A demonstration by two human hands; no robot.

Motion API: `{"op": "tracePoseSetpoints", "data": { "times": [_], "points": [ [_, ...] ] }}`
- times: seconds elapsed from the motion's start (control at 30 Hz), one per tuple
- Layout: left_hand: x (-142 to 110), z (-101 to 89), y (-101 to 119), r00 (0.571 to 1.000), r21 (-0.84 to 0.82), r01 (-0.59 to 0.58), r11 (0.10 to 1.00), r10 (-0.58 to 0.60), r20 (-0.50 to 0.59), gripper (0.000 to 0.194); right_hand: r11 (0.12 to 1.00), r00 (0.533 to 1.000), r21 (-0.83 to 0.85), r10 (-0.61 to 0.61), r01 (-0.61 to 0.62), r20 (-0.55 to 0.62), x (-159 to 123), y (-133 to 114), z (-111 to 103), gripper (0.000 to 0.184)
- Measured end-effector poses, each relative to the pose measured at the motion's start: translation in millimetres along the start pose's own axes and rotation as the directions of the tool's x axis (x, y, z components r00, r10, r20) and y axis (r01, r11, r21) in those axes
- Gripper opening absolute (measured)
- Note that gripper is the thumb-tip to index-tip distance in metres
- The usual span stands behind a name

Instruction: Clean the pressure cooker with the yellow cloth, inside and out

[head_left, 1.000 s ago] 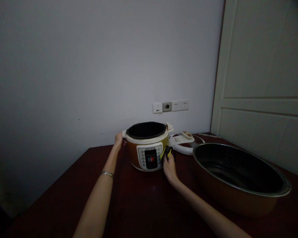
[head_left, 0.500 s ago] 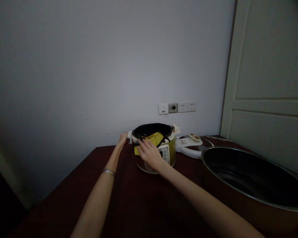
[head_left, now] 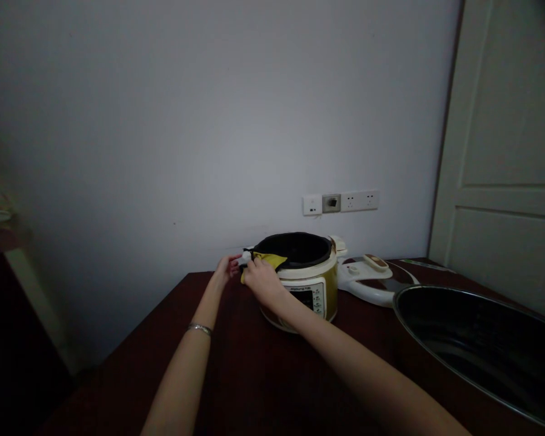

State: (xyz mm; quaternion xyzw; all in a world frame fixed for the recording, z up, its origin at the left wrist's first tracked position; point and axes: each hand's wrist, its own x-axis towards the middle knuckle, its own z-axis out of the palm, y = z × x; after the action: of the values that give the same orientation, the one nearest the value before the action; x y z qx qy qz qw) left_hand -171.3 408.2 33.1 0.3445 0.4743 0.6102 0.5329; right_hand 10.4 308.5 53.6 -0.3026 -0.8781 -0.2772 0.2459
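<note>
A gold and white electric pressure cooker (head_left: 330,284) stands on the dark red table, its lid off and its black inside showing. My right hand (head_left: 264,280) is closed on a yellow cloth with black edging (head_left: 272,260), pressing it against the left rim and side of the cooker. Just left of that, my left hand (head_left: 227,267) is beside the cooker's white side handle (head_left: 244,258), fingers apart and holding nothing. Whether its fingertips touch the handle is hard to tell. A silver bracelet (head_left: 200,328) is on my left wrist.
The white and brown lid (head_left: 367,295) lies right of the cooker. A large dark inner pot (head_left: 463,383) fills the table's right front. Behind are the wall, with white sockets (head_left: 360,200), and a pale panelled door (head_left: 513,151) at right.
My right hand has shifted the yellow cloth left, from the cooker's front to its left handle side. My left hand has loosened from the handle, its fingers opening. The view has turned slightly left.
</note>
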Motion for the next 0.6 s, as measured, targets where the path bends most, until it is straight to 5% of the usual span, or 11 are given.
{"op": "tracePoseSetpoints", "data": {
  "times": [0.13, 0.3, 0.43, 0.6],
  "points": [
    [4, -11.6, 1, 0.995, -0.110, -0.023, 0.994, 0.012, -0.102, 0.015, 0.994, 0.999, 0.098, 0.045, -0.042, -0.027, -27, 9, -26, 0.023],
    [0, -7.1, 1, 0.980, -0.196, -0.121, 0.973, 0.085, -0.179, 0.015, 0.974, 0.995, 0.225, 0.030, -0.008, -0.095, -74, 44, -36, 0.046],
    [-7, 6.6, -5, 0.971, -0.163, -0.164, 0.973, 0.131, -0.198, 0.016, 0.938, 0.973, 0.335, 0.150, -0.084, -0.176, -105, 78, -37, 0.056],
    [-16, 21.4, -11, 0.970, -0.012, -0.169, 0.986, 0.164, -0.181, 0.017, 0.873, 0.933, 0.438, 0.316, -0.215, -0.173, -120, 108, -44, 0.042]
  ]
}}
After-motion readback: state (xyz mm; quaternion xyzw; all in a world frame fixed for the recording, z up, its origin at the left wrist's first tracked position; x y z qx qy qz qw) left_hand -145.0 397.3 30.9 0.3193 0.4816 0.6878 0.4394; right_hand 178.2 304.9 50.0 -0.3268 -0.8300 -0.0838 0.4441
